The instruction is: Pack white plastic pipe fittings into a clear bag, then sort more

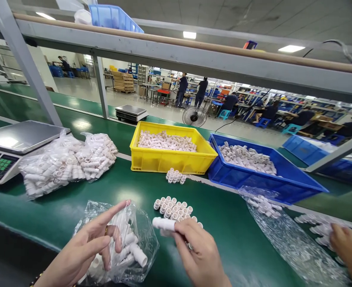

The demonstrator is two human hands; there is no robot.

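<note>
My right hand (198, 255) pinches a white plastic tube fitting (163, 223) just above a cluster of upright white fittings (173, 208) on the green belt. My left hand (86, 247) hovers with fingers spread over an open clear plastic bag of white fittings (134, 247), its index finger stretched out. A smaller group of upright fittings (175, 175) stands in front of the yellow bin.
A yellow bin (170, 159) and a blue bin (265, 179) hold white fittings. Two filled clear bags (65, 161) lie beside a weighing scale (11, 145) at left. Another person's hand (347, 249) rests on fittings at right, by a crumpled clear bag (289, 239).
</note>
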